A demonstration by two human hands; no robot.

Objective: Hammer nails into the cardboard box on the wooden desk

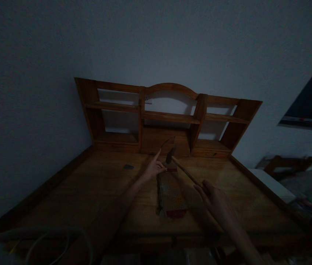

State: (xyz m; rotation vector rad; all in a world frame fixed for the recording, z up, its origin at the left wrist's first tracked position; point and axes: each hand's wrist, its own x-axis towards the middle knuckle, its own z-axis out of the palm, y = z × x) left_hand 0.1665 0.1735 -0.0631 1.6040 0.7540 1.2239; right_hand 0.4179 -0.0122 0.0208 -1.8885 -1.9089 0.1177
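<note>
My right hand [209,193] is wrapped round the wooden handle of a hammer [185,169], whose dark head is over the far end of a worn, brownish block [171,191] with red at its ends. The block lies on the wooden desk. At its far left corner is my left hand [155,166], index finger stretched forward and the other fingers bent near the hammer head. A thin curved line, perhaps a wire, shows beyond the index finger; whether the fingers hold anything is too dark to tell.
A wooden shelf unit [169,117] stands along the desk's back edge. A small dark flat piece [128,167] lies on the desk [89,191] to the left. Pale cables [81,232] loop at the lower left. A wooden chair [290,165] is at the right.
</note>
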